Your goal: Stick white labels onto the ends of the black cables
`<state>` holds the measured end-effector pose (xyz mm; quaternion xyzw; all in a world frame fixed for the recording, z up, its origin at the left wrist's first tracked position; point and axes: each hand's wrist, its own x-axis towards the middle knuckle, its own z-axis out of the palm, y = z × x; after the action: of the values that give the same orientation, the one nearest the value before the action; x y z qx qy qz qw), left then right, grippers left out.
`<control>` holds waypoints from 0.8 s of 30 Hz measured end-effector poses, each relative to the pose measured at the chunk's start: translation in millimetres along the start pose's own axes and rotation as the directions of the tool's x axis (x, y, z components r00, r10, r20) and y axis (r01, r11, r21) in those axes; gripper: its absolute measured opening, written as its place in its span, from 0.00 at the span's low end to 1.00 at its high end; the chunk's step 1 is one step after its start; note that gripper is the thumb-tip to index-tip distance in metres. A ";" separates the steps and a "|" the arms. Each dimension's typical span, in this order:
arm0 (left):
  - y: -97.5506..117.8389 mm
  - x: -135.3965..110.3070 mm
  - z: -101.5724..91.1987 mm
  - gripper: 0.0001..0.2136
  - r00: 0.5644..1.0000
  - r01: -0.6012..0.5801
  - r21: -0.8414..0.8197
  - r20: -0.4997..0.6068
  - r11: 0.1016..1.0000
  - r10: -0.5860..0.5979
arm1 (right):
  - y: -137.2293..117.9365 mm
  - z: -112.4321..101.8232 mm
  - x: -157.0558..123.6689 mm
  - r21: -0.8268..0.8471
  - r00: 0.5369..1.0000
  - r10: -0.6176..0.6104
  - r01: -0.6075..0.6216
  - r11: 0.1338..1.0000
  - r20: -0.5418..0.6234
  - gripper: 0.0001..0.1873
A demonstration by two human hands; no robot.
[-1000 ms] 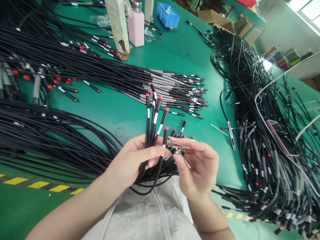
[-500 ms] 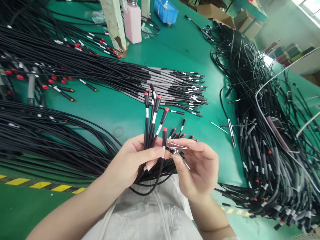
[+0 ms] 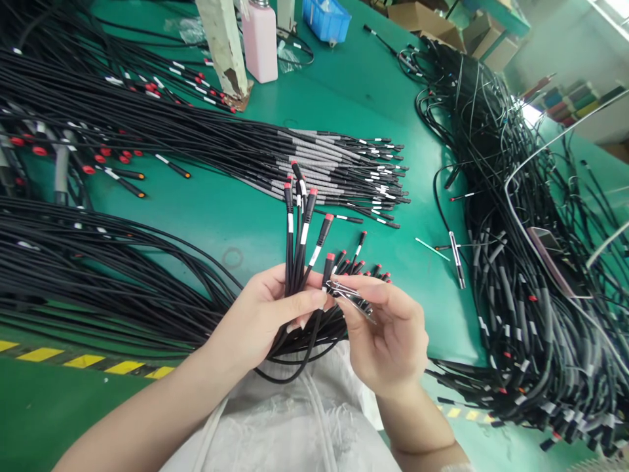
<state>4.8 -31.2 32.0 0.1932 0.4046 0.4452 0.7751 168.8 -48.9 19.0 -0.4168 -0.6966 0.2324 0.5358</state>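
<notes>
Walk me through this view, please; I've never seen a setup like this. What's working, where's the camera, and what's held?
There is no machine here, just a person's two bare hands. The one camera is worn on their head, looking forward and down. The left hand holds several red-tipped black cables. The right hand pinches a small metal tool beside the lowest raised cable end; its exact type is hard to make out. On the green tabletop lie long cable bundles and, to the right, a tangled cable heap. Farther back are a pink bottle and a blue bin.
</notes>
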 end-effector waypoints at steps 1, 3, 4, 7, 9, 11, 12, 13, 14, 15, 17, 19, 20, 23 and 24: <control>-0.5 0.8 -0.2 0.06 1.000 0.011 -0.002 0.000 1.000 -0.011 | 0.3 0.4 0.0 0.008 1.000 0.001 -0.001 1.000 -0.001 0.25; -0.6 2.1 -0.7 0.07 0.999 0.032 -0.004 0.020 0.999 -0.032 | 0.7 1.9 0.0 0.079 1.000 0.013 -0.012 0.997 -0.019 0.25; -0.2 2.5 -0.9 0.06 0.999 0.038 -0.005 0.036 0.999 -0.038 | 0.8 2.8 0.0 0.133 0.999 0.028 -0.023 0.991 -0.034 0.25; 2.6 2.2 -1.5 0.04 0.997 0.030 -0.001 0.074 1.000 -0.029 | 0.6 5.3 -0.3 0.268 0.995 0.081 -0.061 0.961 -0.064 0.24; 4.8 1.4 -1.4 0.04 0.996 0.025 0.002 0.088 1.000 -0.025 | 0.2 6.2 -0.6 0.307 0.994 0.095 -0.073 0.949 -0.058 0.23; 6.4 0.9 -0.7 0.04 0.994 0.026 0.005 0.103 1.000 -0.027 | 0.0 6.4 -1.0 0.326 0.995 0.092 -0.075 0.942 -0.038 0.24; 6.8 0.8 -0.3 0.04 0.993 0.026 0.006 0.111 1.000 -0.027 | 0.0 6.3 -1.1 0.333 0.996 0.086 -0.072 0.940 -0.027 0.25; 7.0 0.7 0.0 0.04 0.993 0.027 0.006 0.118 1.000 -0.027 | 0.0 6.2 -1.2 0.336 0.997 0.079 -0.068 0.940 -0.019 0.25; 7.1 0.6 0.3 0.04 0.992 0.026 0.006 0.123 1.000 -0.027 | 0.0 6.1 -1.2 0.334 0.997 0.073 -0.065 0.940 -0.012 0.25; 7.0 0.5 0.5 0.04 0.992 0.027 0.005 0.125 1.000 -0.027 | -0.1 6.0 -1.1 0.328 0.998 0.068 -0.062 0.943 -0.008 0.26; 6.8 0.0 0.6 0.05 0.991 0.030 -0.001 0.131 1.000 -0.030 | -0.4 5.9 -1.0 0.316 0.998 0.063 -0.058 0.947 -0.006 0.26; 6.7 -0.7 0.7 0.05 0.990 0.033 -0.005 0.140 0.999 -0.032 | -0.6 5.7 -1.0 0.312 0.998 0.060 -0.054 0.949 -0.009 0.26; 6.8 -0.9 0.8 0.05 0.989 0.032 -0.005 0.146 0.999 -0.031 | -0.6 5.6 -1.0 0.311 0.998 0.058 -0.052 0.949 -0.011 0.26; 7.4 -0.9 1.3 0.05 0.987 0.023 0.013 0.157 1.000 -0.025 | -0.4 5.2 -1.1 0.306 0.999 0.051 -0.045 0.951 -0.013 0.26; 7.6 -0.6 1.5 0.05 0.987 0.020 0.022 0.158 1.000 -0.023 | -0.1 5.1 -1.1 0.300 0.999 0.046 -0.039 0.953 -0.016 0.26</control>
<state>1.8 -27.7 38.1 0.2316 0.3484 0.4159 0.8075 164.1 -49.2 16.9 -0.3483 -0.6383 0.3420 0.5953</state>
